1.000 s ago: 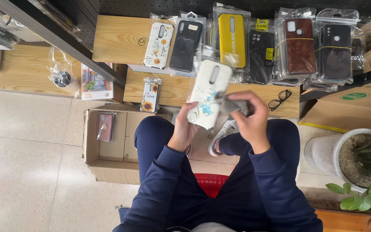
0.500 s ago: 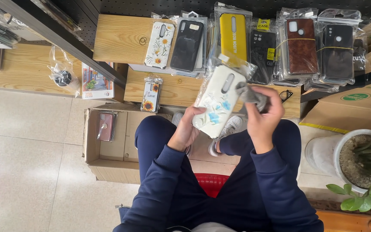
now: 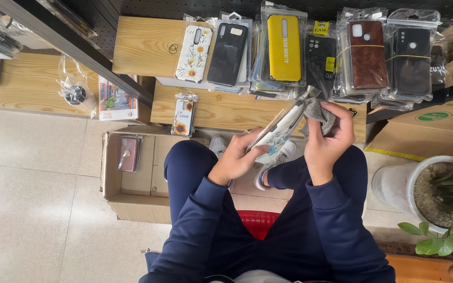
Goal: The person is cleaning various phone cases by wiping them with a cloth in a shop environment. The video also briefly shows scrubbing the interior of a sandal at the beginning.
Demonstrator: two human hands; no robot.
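My left hand (image 3: 235,158) grips a white phone case with blue flowers in a clear plastic sleeve (image 3: 279,131), now tilted nearly edge-on over my knees. My right hand (image 3: 327,141) holds a grey cloth (image 3: 319,111) against the case's upper end. Both hands hover in front of a low wooden shelf (image 3: 221,111). I sit on a red stool (image 3: 258,222) in dark blue clothes.
A row of packaged phone cases, yellow (image 3: 283,41), black (image 3: 228,53), brown (image 3: 367,48) and floral (image 3: 194,54), leans along the shelf. A sunflower case (image 3: 183,116) stands on the lower board. An open cardboard box (image 3: 112,183) sits left, a potted plant (image 3: 441,199) right.
The white case has turned from face-up to nearly edge-on and shifted right. My right hand with the cloth moved up to its top end.
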